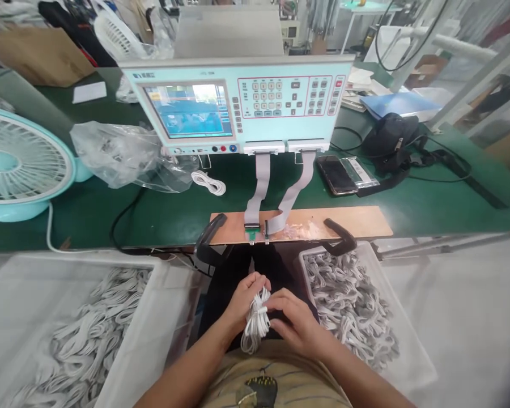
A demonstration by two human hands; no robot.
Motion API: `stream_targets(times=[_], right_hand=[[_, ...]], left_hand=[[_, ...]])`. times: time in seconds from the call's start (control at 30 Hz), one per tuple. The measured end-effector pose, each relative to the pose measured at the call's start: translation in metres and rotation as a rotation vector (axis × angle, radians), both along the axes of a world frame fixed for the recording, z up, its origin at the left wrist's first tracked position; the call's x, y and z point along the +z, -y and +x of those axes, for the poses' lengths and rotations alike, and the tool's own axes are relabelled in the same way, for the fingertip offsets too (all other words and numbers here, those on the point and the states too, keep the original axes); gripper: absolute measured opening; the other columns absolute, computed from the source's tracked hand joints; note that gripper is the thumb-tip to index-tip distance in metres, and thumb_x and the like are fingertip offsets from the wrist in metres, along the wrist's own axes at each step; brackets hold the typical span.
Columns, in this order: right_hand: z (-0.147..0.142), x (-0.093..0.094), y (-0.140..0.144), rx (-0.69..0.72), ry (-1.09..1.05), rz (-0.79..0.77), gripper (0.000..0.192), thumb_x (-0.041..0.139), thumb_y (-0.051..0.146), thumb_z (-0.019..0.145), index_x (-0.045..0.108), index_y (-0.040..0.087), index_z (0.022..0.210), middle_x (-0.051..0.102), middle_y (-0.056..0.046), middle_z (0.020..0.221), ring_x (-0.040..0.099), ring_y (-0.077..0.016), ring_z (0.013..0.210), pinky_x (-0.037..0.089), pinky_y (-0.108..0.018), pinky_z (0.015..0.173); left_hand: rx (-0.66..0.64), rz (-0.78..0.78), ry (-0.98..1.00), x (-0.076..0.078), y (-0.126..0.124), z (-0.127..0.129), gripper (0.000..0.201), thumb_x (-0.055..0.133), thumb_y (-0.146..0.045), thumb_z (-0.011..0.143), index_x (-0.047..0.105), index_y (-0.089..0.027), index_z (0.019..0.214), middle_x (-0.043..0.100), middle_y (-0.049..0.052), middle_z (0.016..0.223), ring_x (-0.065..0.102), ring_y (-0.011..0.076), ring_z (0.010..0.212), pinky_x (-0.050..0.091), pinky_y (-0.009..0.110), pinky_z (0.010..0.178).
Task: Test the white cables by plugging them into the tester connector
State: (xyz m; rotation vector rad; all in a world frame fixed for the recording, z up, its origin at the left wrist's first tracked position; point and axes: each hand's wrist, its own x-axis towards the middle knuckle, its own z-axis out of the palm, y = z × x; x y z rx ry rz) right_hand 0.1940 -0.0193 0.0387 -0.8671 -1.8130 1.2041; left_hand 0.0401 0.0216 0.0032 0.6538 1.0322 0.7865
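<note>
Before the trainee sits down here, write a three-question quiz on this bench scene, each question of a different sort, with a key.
1. Multiple choice: what is the left hand holding?
A) a black rectangular phone
B) a looped bundle of white cable
C) a blue flat folder

2. True or false: two flat grey ribbon cables run from the boxy pale instrument with a screen down to the long copper-coloured board.

3. Count: how many white plastic bins hold grey-white cable bundles?

Key: 1. B; 2. True; 3. Two
</note>
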Motion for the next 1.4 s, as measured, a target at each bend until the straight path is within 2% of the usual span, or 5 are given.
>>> stream_targets(times=[0.17, 0.5, 0.67, 0.83, 1.4], right_hand=[[-0.006, 0.0, -0.01, -0.109, 0.075, 0.175, 0.022, 0.045, 0.013, 0.088, 0.055, 0.018, 0.107, 0.057, -0.009, 0.092, 0.052, -0.0206, 0.084, 0.044, -0.034, 0.075], [-0.011, 0.0, -0.04, -0.177, -0.196, -0.216, 0.023, 0.042, 0.033, 0.094, 0.056, 0.019, 0.082, 0.049, -0.001, 0.075, 0.047, -0.0145, 0.068, 0.039, -0.026, 0.064], [-0.014, -0.001, -0.058, -0.276, -0.214, -0.247, 0.026, 0.046, 0.036, 0.092, 0.054, 0.019, 0.075, 0.046, 0.001, 0.072, 0.043, -0.0138, 0.066, 0.036, -0.025, 0.063], [-0.021, -0.013, -0.079, -0.332, -0.192, -0.275, 0.028, 0.05, 0.038, 0.089, 0.062, 0.017, 0.076, 0.053, 0.0, 0.07, 0.046, -0.0154, 0.068, 0.037, -0.026, 0.064], [-0.034, 0.0, -0.086, -0.502, -0.333, -0.517, 0.033, 0.067, 0.046, 0.072, 0.069, 0.013, 0.073, 0.055, 0.0, 0.057, 0.044, -0.0124, 0.052, 0.034, -0.024, 0.05]], left_hand=[[-0.009, 0.109, -0.126, 0.004, 0.001, 0.0, 0.031, 0.052, -0.041, 0.083, 0.052, -0.015, 0.065, 0.044, -0.005, 0.057, 0.038, 0.0069, 0.051, 0.032, 0.018, 0.05], [-0.304, 0.713, -0.775, 0.03, -0.014, -0.036, 0.03, 0.041, -0.034, 0.089, 0.06, -0.025, 0.111, 0.062, 0.004, 0.106, 0.058, 0.0185, 0.096, 0.044, 0.03, 0.086], [-0.134, 0.692, -0.65, 0.03, -0.016, -0.036, 0.035, 0.044, -0.032, 0.088, 0.055, -0.025, 0.12, 0.062, 0.003, 0.091, 0.056, 0.012, 0.061, 0.049, 0.026, 0.067], [-0.104, 0.869, -0.433, 0.037, -0.033, -0.028, 0.03, 0.049, -0.024, 0.085, 0.066, -0.026, 0.11, 0.066, 0.008, 0.101, 0.06, 0.0199, 0.089, 0.046, 0.029, 0.081], [0.038, 0.364, -0.23, 0.032, -0.048, -0.014, 0.026, 0.056, -0.041, 0.08, 0.057, -0.015, 0.075, 0.052, -0.004, 0.059, 0.052, 0.0089, 0.043, 0.043, 0.02, 0.044]])
